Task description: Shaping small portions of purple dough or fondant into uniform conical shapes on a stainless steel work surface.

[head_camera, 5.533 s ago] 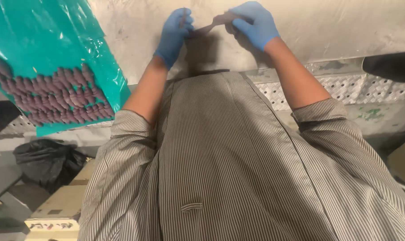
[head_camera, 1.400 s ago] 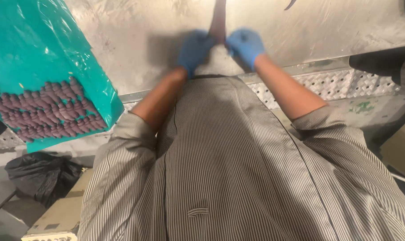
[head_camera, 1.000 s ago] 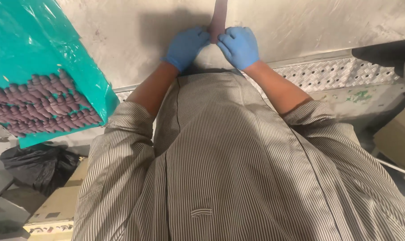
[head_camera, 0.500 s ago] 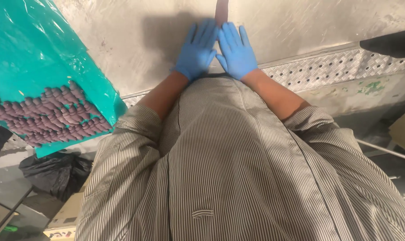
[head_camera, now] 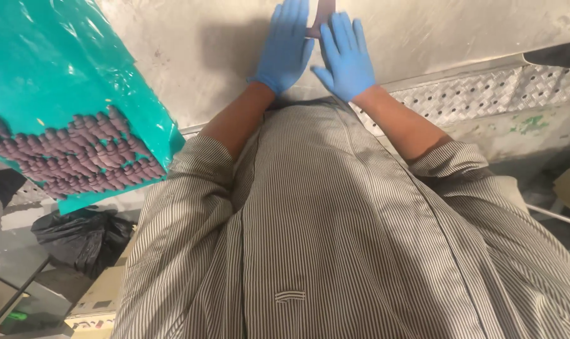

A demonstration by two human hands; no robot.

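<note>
Newly flattened gloved hands [head_camera: 316, 50], thin brown strip [head_camera: 322, 16]

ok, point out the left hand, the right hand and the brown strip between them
left hand [head_camera: 287, 45], head view, back of the gloved hand
right hand [head_camera: 346, 58], head view, back of the gloved hand
brown strip [head_camera: 323, 14], head view, part showing above the fingertips

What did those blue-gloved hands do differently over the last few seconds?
Earlier both hands pinched a thin brownish strip in the air. They then brought it to the pale work surface, let go, and now the left hand and right hand lie flat, fingers spread, pressing beside it. The teal bag of purplish pieces stayed on the left.
</note>
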